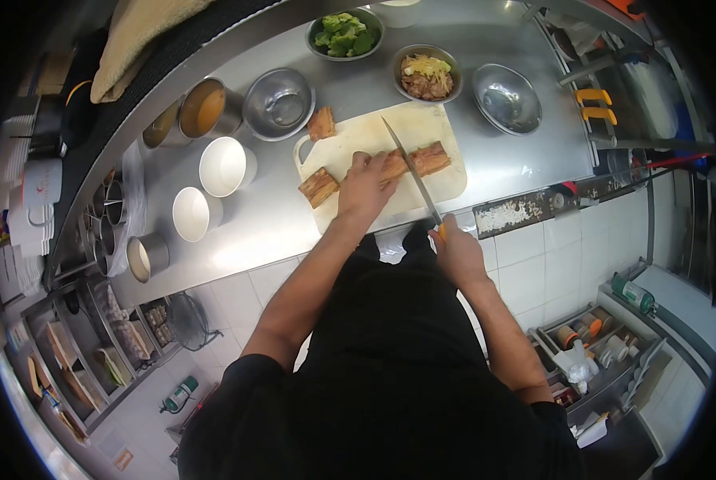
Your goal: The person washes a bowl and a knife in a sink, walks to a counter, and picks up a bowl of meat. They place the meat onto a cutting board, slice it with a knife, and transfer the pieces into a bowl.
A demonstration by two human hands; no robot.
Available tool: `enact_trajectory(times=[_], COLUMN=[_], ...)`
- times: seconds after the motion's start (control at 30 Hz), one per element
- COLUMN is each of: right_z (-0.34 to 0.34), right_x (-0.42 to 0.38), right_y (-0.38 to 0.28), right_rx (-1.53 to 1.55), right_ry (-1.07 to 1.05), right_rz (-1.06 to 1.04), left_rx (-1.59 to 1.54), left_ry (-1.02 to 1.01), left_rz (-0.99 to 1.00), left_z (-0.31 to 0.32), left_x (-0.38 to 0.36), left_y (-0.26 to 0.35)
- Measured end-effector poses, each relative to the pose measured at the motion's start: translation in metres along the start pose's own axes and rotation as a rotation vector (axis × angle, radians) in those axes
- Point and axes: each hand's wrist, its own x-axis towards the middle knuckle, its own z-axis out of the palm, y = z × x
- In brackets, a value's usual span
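Observation:
My right hand is wrapped round the yellow handle of a long knife, its blade slanting across a browned strip of meat. My left hand presses down on that meat with its fingertips, just left of the blade. Right of the blade lies another browned piece of meat. A shorter piece sits left of my left hand. All of these rest on a white cutting board. One more piece lies at the board's upper left edge, near the handle hole.
Behind the board stand a bowl of broccoli, a bowl of meat and yellow shreds and metal bowls. White tubs and metal pots line the left of the steel table.

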Motion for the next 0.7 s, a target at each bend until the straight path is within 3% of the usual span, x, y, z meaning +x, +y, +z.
enact_trajectory(times=[0.23, 0.37, 0.5, 0.6, 0.67, 0.7], right_z=[-0.033, -0.031, -0.03, -0.034, -0.04, -0.041], right_x=[-0.015, -0.008, -0.009, -0.02, -0.03, -0.034], right_y=[0.021, 0.037, 0.038, 0.033, 0.028, 0.027], right_rx=[-0.028, -0.078, -0.047, -0.008, 0.011, 0.014], right_ry=[0.107, 0.134, 0.157, 0.167, 0.128, 0.115], right_rz=[0.112, 0.113, 0.104, 0.127, 0.162, 0.143], left_rx=[-0.058, -0.014, 0.044, 0.235, 0.439, 0.433], left_ry=[0.0, -0.108, -0.107, 0.149, 0.37, 0.303], left_rz=[0.156, 0.13, 0.118, 0.016, 0.011, -0.127], left_z=[0.012, 0.036, 0.01, 0.0, -0.001, -0.023], left_x=[0.024, 0.035, 0.022, 0.033, 0.05, 0.052], left_y=[0.051, 0.05, 0.054, 0.017, -0.045, -0.047])
